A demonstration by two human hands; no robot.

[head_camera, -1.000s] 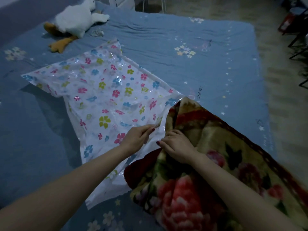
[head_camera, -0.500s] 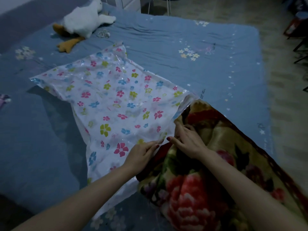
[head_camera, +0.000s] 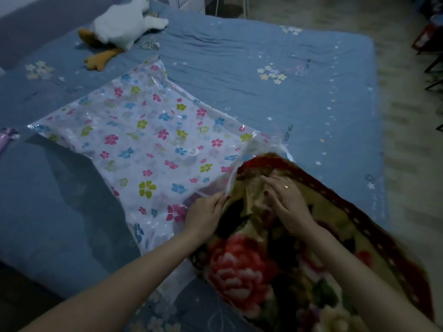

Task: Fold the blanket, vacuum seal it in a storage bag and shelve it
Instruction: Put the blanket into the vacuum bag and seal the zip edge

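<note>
Dim bluish light, blurred edges

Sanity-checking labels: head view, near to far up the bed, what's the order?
Blanket → left hand and right hand, roughly level → storage bag → plush duck at the far end of the bed.

Home bedroom, blue flowered bedsheet (head_camera: pixel 239 68) on a mattress, plush duck toy (head_camera: pixel 122 25)

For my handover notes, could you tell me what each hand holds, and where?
Left hand pinches the storage bag at its open edge; right hand rests flat on the blanket, holding nothing.
</note>
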